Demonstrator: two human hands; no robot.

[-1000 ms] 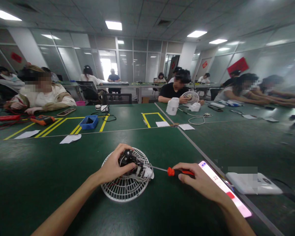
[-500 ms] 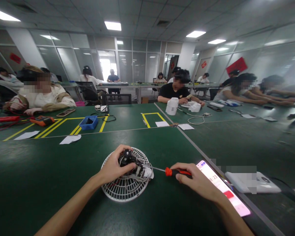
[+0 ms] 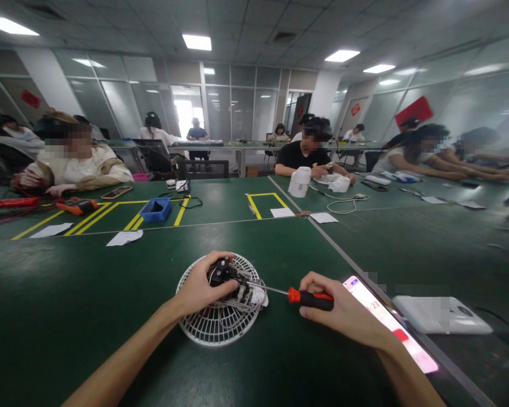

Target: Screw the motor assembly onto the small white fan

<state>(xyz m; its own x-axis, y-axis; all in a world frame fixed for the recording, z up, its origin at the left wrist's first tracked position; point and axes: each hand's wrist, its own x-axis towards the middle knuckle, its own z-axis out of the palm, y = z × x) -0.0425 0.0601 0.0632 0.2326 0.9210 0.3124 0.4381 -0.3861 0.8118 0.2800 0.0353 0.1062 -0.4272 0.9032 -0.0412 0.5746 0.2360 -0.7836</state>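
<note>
A round white fan grille (image 3: 218,333) lies on the green table, with a black fan motor (image 3: 219,275) and bundled pale wires (image 3: 233,306) on top of it. My left hand (image 3: 198,288) is wrapped round the motor, thumb on its near side and fingers over its far side. In my right hand (image 3: 337,308) is a red-and-black screwdriver (image 3: 311,298), held nearly level. Its handle butts against the palm, and the thumb and forefinger sit loosely on either side. The shaft points left into the motor's parts; the tip's exact contact is hidden.
A lit phone (image 3: 390,322) lies beside my right wrist, with a white device (image 3: 441,315) further right. Beyond are a blue bin (image 3: 155,210), paper slips (image 3: 125,237), an orange multimeter (image 3: 78,206) and a white fan housing (image 3: 299,182). Several people sit around the tables.
My right fingers have loosened and spread round the screwdriver handle, showing more of it. The left hand keeps its hold on the motor. The whole view has shifted slightly.
</note>
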